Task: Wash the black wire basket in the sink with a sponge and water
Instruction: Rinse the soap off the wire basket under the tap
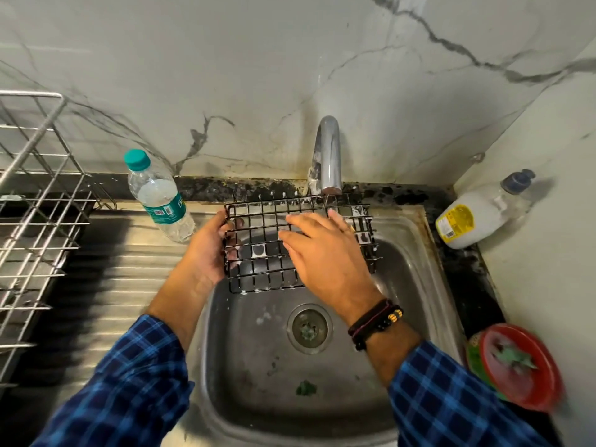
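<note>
The black wire basket (258,253) is held over the steel sink (245,366), just under the chrome tap (327,156). Soap foam clings to several of its wires. My left hand (209,250) grips its left edge, fingers curled round the wires. My right hand (325,253) lies flat on the grid with straight fingers, rubbing the mesh. A green scrap (305,388) lies on the sink floor near the drain (309,329). No water stream is visible from the tap.
A water bottle with a teal cap (158,195) stands on the ribbed drainboard at left, beside a steel dish rack (35,214). A white soap bottle (477,214) lies at the back right. A red plate (519,366) sits on the right counter.
</note>
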Tool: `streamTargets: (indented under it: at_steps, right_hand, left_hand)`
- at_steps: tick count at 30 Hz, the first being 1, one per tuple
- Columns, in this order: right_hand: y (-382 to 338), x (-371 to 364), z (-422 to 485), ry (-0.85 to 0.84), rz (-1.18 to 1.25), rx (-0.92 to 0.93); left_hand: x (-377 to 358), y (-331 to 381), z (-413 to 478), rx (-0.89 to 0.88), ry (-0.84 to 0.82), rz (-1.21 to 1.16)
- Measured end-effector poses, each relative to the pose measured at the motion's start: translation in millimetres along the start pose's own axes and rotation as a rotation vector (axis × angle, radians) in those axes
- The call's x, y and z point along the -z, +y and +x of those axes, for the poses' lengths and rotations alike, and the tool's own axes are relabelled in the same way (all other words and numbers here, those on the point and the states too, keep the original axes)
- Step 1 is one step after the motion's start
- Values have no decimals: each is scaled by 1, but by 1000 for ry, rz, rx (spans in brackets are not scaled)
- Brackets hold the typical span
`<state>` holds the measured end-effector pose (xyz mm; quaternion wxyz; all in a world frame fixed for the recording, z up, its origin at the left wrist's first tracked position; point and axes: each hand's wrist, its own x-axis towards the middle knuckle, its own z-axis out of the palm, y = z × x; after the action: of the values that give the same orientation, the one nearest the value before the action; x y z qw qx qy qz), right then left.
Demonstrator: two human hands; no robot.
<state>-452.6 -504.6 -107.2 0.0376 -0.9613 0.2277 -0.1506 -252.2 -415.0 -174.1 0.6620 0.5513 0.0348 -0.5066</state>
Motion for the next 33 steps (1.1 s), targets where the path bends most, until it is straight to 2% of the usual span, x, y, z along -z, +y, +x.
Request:
streamTargets:
  at_steps: [5,7,11,13,18,23,29,33]
  right_hand:
    - [-6,1,-12,174,19,-31]
    - [-2,2,-14,138,4,-83]
    - [11,7,-9,-114,-36,-96]
    - [10,7,-7,-174,-33,-145]
    - [11,0,-15,32,-12,-224]
    - [14,-17,-30,-68,-23,-15]
    - [4,-13,-25,-57,-68,-127]
    - [7,-15,-24,-15,-17,-89]
  left_hand:
    - [-22,6,7,-40,-65,52]
    - [-35,8,11,-63,-105,64]
    - [-52,9,25,-120,-135,62]
    - [-57,8,27,-130,-154,77]
    - [-65,7,35,-97,-162,82]
    - [-59,13,43,-101,-170,66]
    - [-66,3,37,-118,-214,67]
    - [-68,8,35,-109,-175,56]
